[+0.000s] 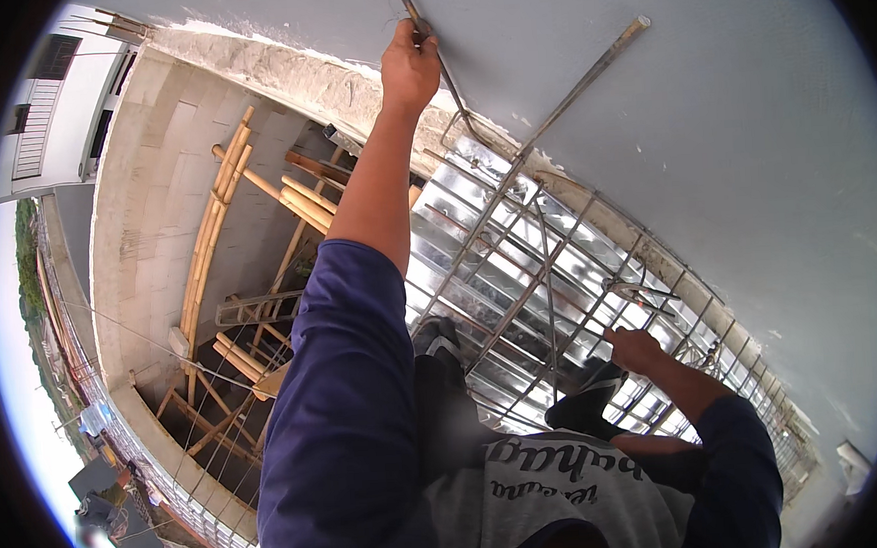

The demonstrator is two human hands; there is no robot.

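My left hand [410, 72] is raised at the arm's full length, its fingers wrapped round a thin bent steel bar [451, 85] against the grey wall. The bar runs down to the wall's lower edge. Lower on the right, my right hand [637, 351] is closed beside the mesh of steel reinforcing bars [516, 305]; what its fingers hold, if anything, cannot be made out. A pincer-like tool [642, 291] lies on the mesh just above that hand. Another straight bar [587, 83] slants up from the mesh with its end free.
Shiny corrugated metal sheets [441, 224] lie under the mesh, where my shoes [589, 395] stand. A smooth grey wall [727, 110] rises along the right. To the left, a deep opening holds bamboo poles [220, 221] and timber, bordered by a block wall [144, 230].
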